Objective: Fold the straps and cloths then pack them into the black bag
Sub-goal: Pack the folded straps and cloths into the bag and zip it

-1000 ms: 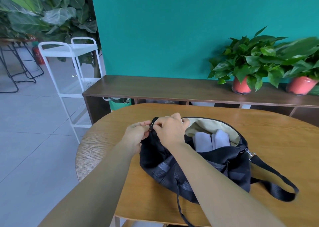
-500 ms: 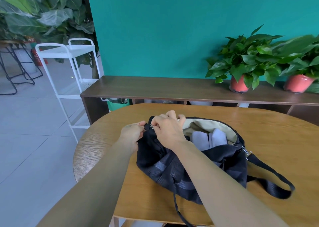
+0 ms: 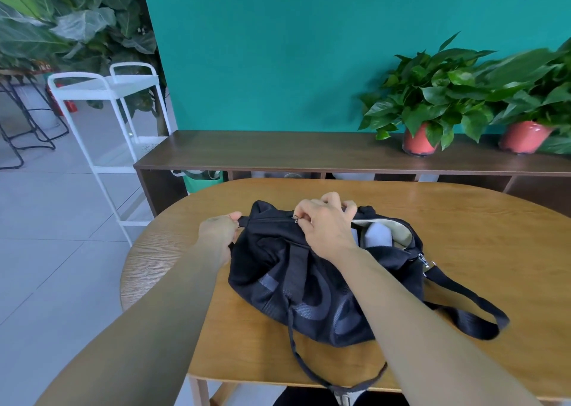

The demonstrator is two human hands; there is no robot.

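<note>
bag: we see the black bag [image 3: 309, 282] lying mid-bench [image 3: 463, 220], its right end gaping
left hand [image 3: 221, 231]: curled, gripping the bag's left end
right hand [image 3: 324, 223]: pinching the zipper pull [image 3: 295, 218]
cloths [image 3: 377, 234]: pale, inside the opening

Bright even daylight, blurred warped edges.

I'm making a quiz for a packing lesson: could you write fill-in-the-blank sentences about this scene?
1. The right hand pinches the zipper pull of the black ____.
2. The left hand grips one end of the bag, whose shoulder strap lies on the ____.
3. The cloths showing inside are ____ in colour.
4. ____ potted plants stand on the sideboard.
Missing words: bag, table, white, two.
</note>
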